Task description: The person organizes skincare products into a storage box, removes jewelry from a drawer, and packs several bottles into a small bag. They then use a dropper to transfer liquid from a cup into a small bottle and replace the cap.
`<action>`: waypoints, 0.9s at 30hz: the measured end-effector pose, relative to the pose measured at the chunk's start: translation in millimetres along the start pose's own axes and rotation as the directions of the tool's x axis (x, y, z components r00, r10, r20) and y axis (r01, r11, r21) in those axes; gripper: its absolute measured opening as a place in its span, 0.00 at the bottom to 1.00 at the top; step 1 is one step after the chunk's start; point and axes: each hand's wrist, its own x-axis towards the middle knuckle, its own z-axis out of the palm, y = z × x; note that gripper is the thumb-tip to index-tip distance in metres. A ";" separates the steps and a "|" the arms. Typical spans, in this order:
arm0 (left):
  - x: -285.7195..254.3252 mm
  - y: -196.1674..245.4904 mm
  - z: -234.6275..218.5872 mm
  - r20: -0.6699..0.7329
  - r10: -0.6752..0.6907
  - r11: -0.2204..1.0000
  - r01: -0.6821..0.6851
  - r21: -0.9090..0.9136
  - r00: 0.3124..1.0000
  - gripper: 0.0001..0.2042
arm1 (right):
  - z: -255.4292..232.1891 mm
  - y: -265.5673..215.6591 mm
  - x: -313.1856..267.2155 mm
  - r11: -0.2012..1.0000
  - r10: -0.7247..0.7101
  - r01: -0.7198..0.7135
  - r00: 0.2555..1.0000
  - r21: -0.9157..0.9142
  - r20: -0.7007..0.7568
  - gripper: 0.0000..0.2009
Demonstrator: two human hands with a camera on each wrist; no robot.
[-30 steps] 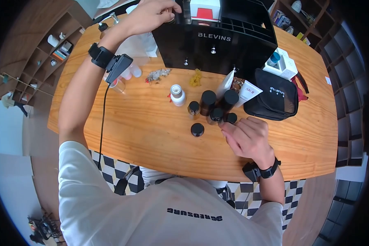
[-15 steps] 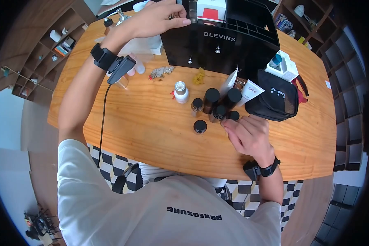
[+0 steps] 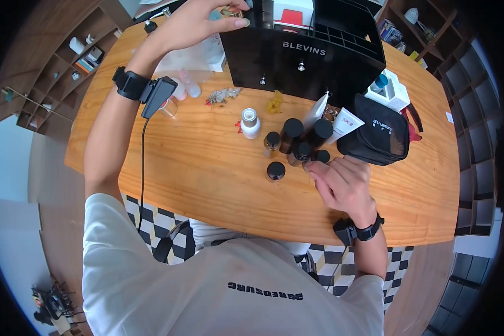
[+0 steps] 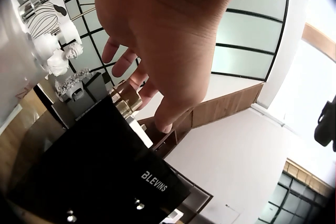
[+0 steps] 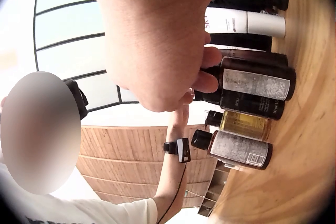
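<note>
My left hand [image 3: 199, 22] reaches over the back left corner of the black BLEVINS organizer [image 3: 302, 64]. A gold-collared bottle [image 3: 231, 11] shows between its fingers and thumb; the thumb is straight and apart from them. In the left wrist view, the fingers lie around that bottle's gold collar [image 4: 126, 107]. My right hand [image 3: 344, 182] has its fingers curled at the black cap [image 3: 322, 156] of a small bottle standing upright on the table. The right wrist view shows the fingers at the neck end of a labelled brown bottle [image 5: 257, 81], its cap partly hidden.
Dark bottles [image 3: 291, 134], an SK-II tube [image 3: 345, 123] and a black pouch [image 3: 375, 131] stand close by the right hand. Further left are a white bottle [image 3: 250, 123], a grey scrunchie-like bundle [image 3: 224, 96] and a yellow one [image 3: 274, 102]. A cable [image 3: 143, 168] trails from the left wrist.
My left hand moved right along the organizer's edge, then back left, with the thumb now spread and the gold-collared bottle showing. The right hand has stayed among the bottles. The view shifted slightly.
</note>
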 end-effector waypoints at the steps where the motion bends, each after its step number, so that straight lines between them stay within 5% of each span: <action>1: -2.8 -1.7 1.9 0.000 -0.003 1.000 0.003 -0.001 1.000 0.23 | 0.2 0.3 -0.6 1.000 0.003 -0.003 1.000 -0.006 0.000 0.06; 5: -28.2 -5.5 26.0 -0.242 -0.110 0.983 0.070 -0.167 0.964 0.27 | -0.4 -0.2 0.6 1.000 0.003 -0.003 1.000 -0.004 -0.014 0.05; 7: -55.3 -17.2 59.3 -0.494 -0.466 0.839 0.190 -0.510 0.734 0.09 | -2.8 -1.4 1.7 1.000 0.009 -0.009 1.000 -0.024 -0.011 0.06; 8: -72.3 -12.2 70.8 -0.377 -0.570 0.796 0.379 -0.472 0.730 0.08 | -4.0 -1.8 2.6 1.000 0.014 -0.014 1.000 -0.020 -0.015 0.06; 11: -105.7 4.7 116.7 -0.200 -0.539 0.811 0.439 -0.386 0.819 0.10 | -5.9 -4.6 3.4 1.000 0.010 -0.010 1.000 -0.020 -0.015 0.06; 13: -115.8 21.6 137.6 -0.075 -0.468 0.879 0.454 -0.149 0.881 0.12 | -6.1 -4.5 3.7 0.999 -0.013 0.012 1.000 -0.029 -0.019 0.07; 16: -117.2 32.1 148.1 0.008 -0.480 0.877 0.480 0.005 0.877 0.14 | -7.4 -3.2 1.6 1.000 -0.007 0.007 1.000 -0.019 -0.027 0.07; 23: -122.2 19.1 167.0 0.034 -0.456 0.864 0.452 -0.220 0.889 0.15 | -19.1 4.3 3.2 0.996 0.034 -0.039 0.997 -0.076 -0.066 0.07; 27: -121.7 27.7 173.3 0.009 -0.370 0.864 0.348 -0.364 0.929 0.16 | -16.5 15.3 -0.5 0.986 0.102 -0.126 0.973 -0.106 -0.206 0.07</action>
